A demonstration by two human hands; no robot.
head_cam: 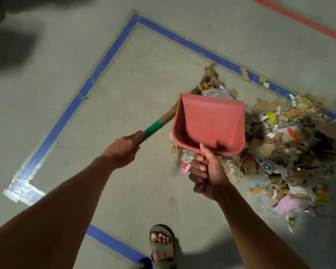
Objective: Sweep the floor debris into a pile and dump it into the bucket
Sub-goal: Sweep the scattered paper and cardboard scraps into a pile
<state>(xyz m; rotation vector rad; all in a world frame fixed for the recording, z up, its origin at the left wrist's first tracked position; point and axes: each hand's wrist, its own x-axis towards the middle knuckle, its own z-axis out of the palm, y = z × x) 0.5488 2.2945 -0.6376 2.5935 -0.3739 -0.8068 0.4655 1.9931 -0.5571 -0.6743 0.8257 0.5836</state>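
Now we are gripping the red dustpan (208, 123) by its handle in our right hand (206, 175), raised just beside the debris pile (285, 144) on the floor. Our left hand (122, 150) is lying on the broom (153, 129) handle; how firmly we cannot tell. That paper, cardboard and plastic is looking light, loose and scatter-prone, so we are better scooping low.

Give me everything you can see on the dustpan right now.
The dustpan is a reddish-pink scoop, plastic by its look, with raised side and back walls, a flat open lip and a short handle. Its tray looks empty. The right hand grips the handle, fingers wrapped, thumb up by the back wall. It appears held above the floor, lip pointing away, in front of the debris pile and hiding part of the broom bristles.
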